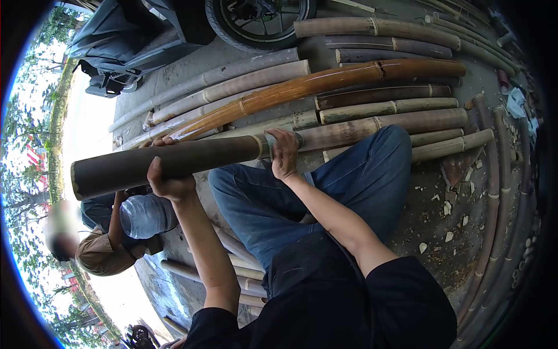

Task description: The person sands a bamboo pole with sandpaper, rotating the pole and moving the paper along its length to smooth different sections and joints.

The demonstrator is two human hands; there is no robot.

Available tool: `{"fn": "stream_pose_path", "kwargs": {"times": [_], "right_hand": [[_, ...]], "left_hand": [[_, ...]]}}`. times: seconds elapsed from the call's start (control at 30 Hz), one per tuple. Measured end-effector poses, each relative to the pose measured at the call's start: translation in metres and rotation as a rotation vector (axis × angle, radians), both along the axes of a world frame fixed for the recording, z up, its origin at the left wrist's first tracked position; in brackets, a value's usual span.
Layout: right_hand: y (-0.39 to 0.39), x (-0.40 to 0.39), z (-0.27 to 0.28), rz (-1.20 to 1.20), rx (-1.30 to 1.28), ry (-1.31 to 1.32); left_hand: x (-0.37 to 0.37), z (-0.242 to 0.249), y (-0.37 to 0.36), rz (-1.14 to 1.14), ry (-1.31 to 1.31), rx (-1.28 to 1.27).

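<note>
A dark brown bamboo pole (209,157) lies across the view above my lap, its wide cut end toward the left. My left hand (173,185) is wrapped around it from below, thumb on the near side and fingertips over the far side. Near the pale node ring at the narrower end, my right hand (283,154) closes over the pole with its fingers bent across the top. A greyish-green patch shows beside those fingers, and I cannot tell whether it is a cloth or the pole's surface. My jeans-clad legs (360,168) are folded under the pole.
Several bamboo poles (407,121) lie on the ground ahead, a glossy orange-brown one (314,86) on top. A motorcycle wheel (261,23) stands behind them. At left, a person (107,250) sits by a clear plastic jug (145,216). Wood chips (447,207) litter the ground at right.
</note>
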State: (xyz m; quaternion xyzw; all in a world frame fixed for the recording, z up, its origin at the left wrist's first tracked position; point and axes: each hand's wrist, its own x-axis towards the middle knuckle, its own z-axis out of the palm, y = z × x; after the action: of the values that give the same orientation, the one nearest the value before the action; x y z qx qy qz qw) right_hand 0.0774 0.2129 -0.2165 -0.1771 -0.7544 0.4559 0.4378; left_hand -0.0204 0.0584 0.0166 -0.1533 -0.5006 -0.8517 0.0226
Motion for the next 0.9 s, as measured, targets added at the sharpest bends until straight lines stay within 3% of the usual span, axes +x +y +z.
{"fn": "stream_pose_path", "kwargs": {"times": [0.07, 0.23, 0.33, 0.37, 0.43, 0.5, 0.53, 0.6, 0.67, 0.7, 0.73, 0.8, 0.83, 0.9], "right_hand": [[0.021, 0.000, -0.073, 0.004, -0.188, -0.304], [-0.012, 0.007, 0.047, 0.008, -0.063, 0.022], [0.007, 0.009, -0.020, 0.028, -0.113, -0.100], [0.015, 0.009, -0.049, 0.003, -0.263, -0.252], [0.003, 0.010, -0.022, 0.022, -0.209, -0.165], [-0.009, 0.010, 0.043, 0.093, -0.140, 0.035], [-0.015, 0.009, 0.056, 0.049, -0.085, 0.062], [-0.004, 0.004, 0.024, 0.036, -0.014, 0.078], [0.013, 0.001, -0.045, -0.043, -0.139, -0.160], [0.019, 0.004, -0.053, -0.035, -0.165, -0.191], [0.013, 0.003, -0.042, -0.039, -0.170, -0.193], [-0.007, 0.006, 0.016, 0.049, -0.049, -0.067], [-0.017, 0.007, 0.042, 0.099, -0.005, 0.003], [-0.020, 0.008, 0.035, 0.050, 0.030, 0.039]], "left_hand": [[-0.009, -0.011, -0.011, -0.074, 0.086, 0.042], [-0.001, -0.013, 0.004, -0.286, 0.241, 0.058], [0.001, -0.009, 0.012, -0.268, 0.275, 0.020], [-0.002, -0.010, 0.011, -0.274, 0.279, 0.038], [-0.006, -0.010, 0.010, -0.301, 0.301, 0.051], [-0.002, -0.015, 0.012, -0.317, 0.293, 0.058], [0.003, -0.014, 0.012, -0.211, 0.265, 0.026], [0.001, -0.015, 0.008, -0.118, 0.284, 0.007], [-0.008, -0.034, -0.009, 0.234, 0.094, -0.102], [0.003, -0.023, 0.007, 0.363, 0.198, -0.074], [0.010, -0.018, 0.019, 0.359, 0.197, -0.080], [0.027, -0.016, 0.041, 0.683, 0.317, -0.166], [0.039, -0.009, 0.052, 0.685, 0.252, -0.220], [0.043, -0.011, 0.053, 0.684, 0.141, -0.210]]}}
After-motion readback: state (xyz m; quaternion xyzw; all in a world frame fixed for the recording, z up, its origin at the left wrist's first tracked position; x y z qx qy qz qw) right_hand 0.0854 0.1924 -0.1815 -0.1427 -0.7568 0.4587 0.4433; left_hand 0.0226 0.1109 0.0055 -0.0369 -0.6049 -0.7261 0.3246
